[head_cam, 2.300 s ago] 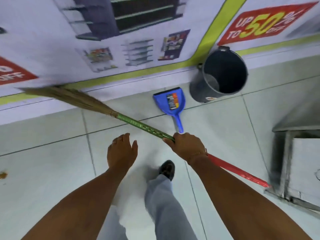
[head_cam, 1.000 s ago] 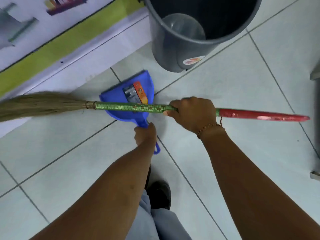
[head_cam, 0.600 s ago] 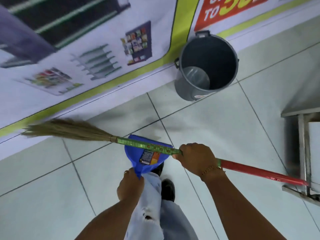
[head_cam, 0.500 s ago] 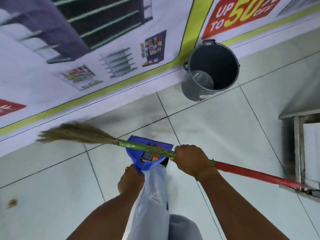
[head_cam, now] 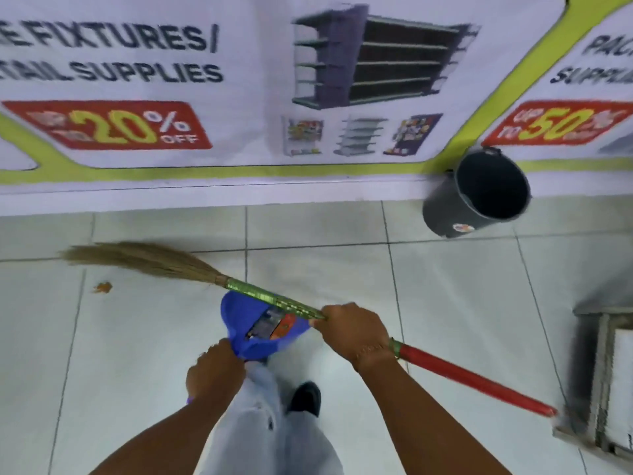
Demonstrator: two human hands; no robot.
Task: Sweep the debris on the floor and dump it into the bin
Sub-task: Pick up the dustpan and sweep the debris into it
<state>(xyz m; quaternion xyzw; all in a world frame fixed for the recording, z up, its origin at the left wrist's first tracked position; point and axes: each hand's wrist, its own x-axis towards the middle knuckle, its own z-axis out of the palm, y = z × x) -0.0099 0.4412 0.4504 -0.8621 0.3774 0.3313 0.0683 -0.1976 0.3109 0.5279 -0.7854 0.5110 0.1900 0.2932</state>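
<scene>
Head view shows the left hand (head_cam: 215, 371) closed on the blue dustpan (head_cam: 263, 329) handle, the right hand (head_cam: 352, 329) wrapped around the broom (head_cam: 274, 299). Farther left, debris (head_cam: 102, 287) lies on the floor (head_cam: 462, 303); the bin (head_cam: 476, 197) stands far right. Lower the dustpan flat beside the debris, then sweep gently.

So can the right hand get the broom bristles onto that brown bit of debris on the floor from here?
Probably yes: the right hand holds the broom, its bristles lie just above the debris, with bare floor between.
</scene>
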